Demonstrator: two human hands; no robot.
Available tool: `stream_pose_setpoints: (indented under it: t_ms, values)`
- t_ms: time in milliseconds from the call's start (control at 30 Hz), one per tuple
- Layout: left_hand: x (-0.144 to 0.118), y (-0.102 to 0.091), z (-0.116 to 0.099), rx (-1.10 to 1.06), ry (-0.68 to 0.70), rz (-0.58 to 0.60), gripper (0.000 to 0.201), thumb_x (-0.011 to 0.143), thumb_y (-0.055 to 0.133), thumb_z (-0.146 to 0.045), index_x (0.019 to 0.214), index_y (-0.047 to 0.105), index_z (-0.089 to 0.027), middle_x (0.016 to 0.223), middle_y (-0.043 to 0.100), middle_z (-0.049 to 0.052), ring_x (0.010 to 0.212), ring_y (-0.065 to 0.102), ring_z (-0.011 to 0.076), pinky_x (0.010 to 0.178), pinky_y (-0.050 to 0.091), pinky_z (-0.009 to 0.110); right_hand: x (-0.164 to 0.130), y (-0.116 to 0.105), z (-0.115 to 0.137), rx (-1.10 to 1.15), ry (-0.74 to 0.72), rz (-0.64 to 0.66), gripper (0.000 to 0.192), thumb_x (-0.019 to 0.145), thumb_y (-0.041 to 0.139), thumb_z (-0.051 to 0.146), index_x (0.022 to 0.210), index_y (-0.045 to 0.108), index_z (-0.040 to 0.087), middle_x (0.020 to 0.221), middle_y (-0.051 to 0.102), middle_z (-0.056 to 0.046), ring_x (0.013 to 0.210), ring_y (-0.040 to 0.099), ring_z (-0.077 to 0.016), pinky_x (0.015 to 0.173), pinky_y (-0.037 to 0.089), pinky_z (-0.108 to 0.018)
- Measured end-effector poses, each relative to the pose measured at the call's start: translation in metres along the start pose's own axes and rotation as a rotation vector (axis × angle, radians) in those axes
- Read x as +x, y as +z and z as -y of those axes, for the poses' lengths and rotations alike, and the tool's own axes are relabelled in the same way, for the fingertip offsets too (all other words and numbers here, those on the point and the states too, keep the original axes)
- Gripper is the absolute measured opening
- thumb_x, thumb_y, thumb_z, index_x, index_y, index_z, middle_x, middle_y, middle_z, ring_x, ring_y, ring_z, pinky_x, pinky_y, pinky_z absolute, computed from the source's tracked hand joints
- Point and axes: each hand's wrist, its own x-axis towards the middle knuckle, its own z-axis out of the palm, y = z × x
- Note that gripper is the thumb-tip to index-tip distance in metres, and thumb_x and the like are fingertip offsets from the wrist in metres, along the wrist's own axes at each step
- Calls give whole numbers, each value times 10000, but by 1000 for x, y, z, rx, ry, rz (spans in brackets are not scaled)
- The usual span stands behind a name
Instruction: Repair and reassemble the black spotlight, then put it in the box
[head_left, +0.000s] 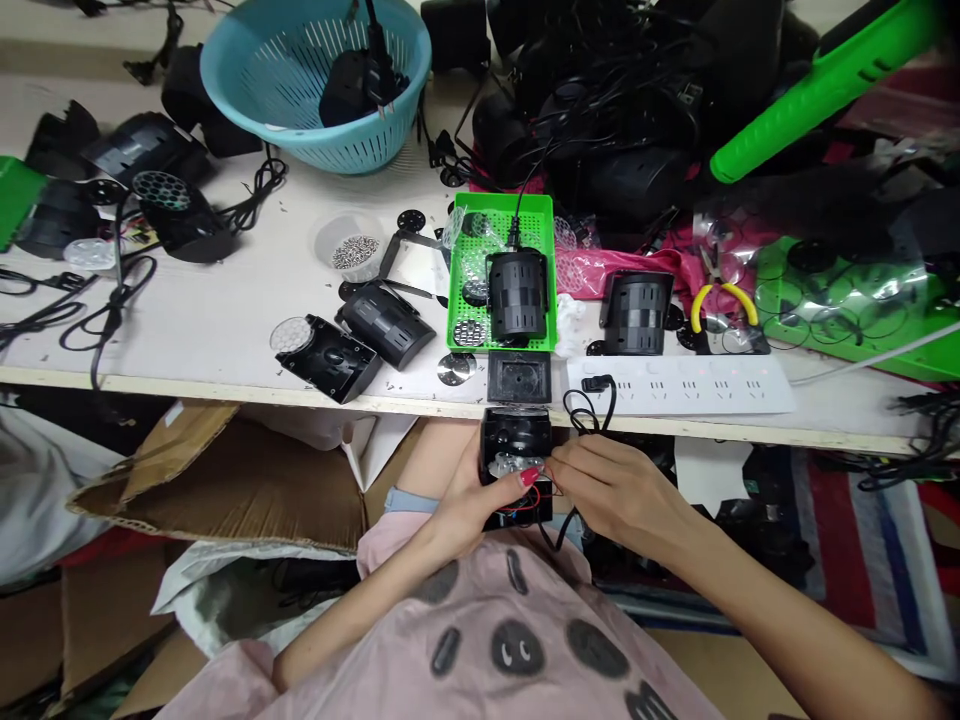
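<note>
In my lap, just below the bench edge, lies an opened black lamp housing [515, 432] with a clear lens part and thin red and blue wires [525, 500] showing inside. My left hand [480, 500] is wrapped round its left side, thumb across the front. At the housing's right side, my right hand [611, 487] has its fingers pinched together by the wires; what lies between the fingertips is too small to make out. A black power cord [559, 540] loops beside that hand, up to a plug [598, 384] on the white power strip [690, 388].
A green tray [454, 300] holds a finished-looking black lamp [519, 295]. More black housings [386, 325] lie left, beside a tub of screws [352, 245]. A blue basket [225, 75], yellow-handled pliers [720, 290] and heaped black cables [600, 110] stand farther back.
</note>
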Motion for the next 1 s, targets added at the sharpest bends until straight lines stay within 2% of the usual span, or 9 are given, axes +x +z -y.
stream_pose_setpoints:
  t_ms: [200, 267, 400, 567, 767, 1000]
  values:
    - [2, 1, 3, 41, 106, 37, 364, 679, 859, -376, 942, 703, -179, 830, 711, 26, 818, 636, 208, 839, 504, 341, 0, 3, 1, 22, 32, -66, 218, 923, 484, 24, 1076, 607, 119, 904, 676, -95, 902, 619, -208, 808, 568, -352]
    - [1, 0, 5, 45, 99, 25, 405, 679, 864, -374, 996, 700, -184, 855, 711, 27, 811, 634, 202, 836, 504, 339, -1, 5, 2, 3, 30, -103, 229, 902, 495, -4, 1066, 607, 111, 897, 679, -105, 866, 619, -210, 767, 566, -351]
    - [1, -2, 7, 50, 85, 100, 497, 688, 864, -371, 1115, 682, -195, 894, 715, 36, 833, 636, 209, 868, 500, 353, -3, 6, 3, 0, 25, -175, 228, 872, 529, -49, 1032, 609, 92, 869, 682, -115, 822, 611, -204, 713, 550, -331]
    - [2, -3, 10, 54, 74, 128, 483, 727, 839, -359, 1148, 669, -196, 939, 719, 45, 898, 637, 223, 878, 488, 349, -5, 4, 5, 18, 46, -147, 233, 893, 508, -41, 1048, 605, 103, 873, 678, -103, 825, 594, -196, 726, 541, -332]
    - [2, -2, 5, 19, 66, 39, 403, 699, 852, -370, 1019, 691, -185, 899, 718, 38, 903, 638, 235, 882, 478, 353, 1, 7, 9, 107, 157, -134, 147, 944, 522, 37, 1026, 596, 134, 906, 659, -86, 847, 586, -172, 766, 535, -306]
    - [4, -7, 8, -16, 69, 84, 260, 744, 811, -370, 825, 681, -161, 806, 669, 29, 842, 607, 208, 846, 480, 340, 9, 18, 8, 64, 125, -186, 213, 917, 453, -5, 990, 590, 141, 840, 637, -77, 813, 557, -187, 740, 517, -332]
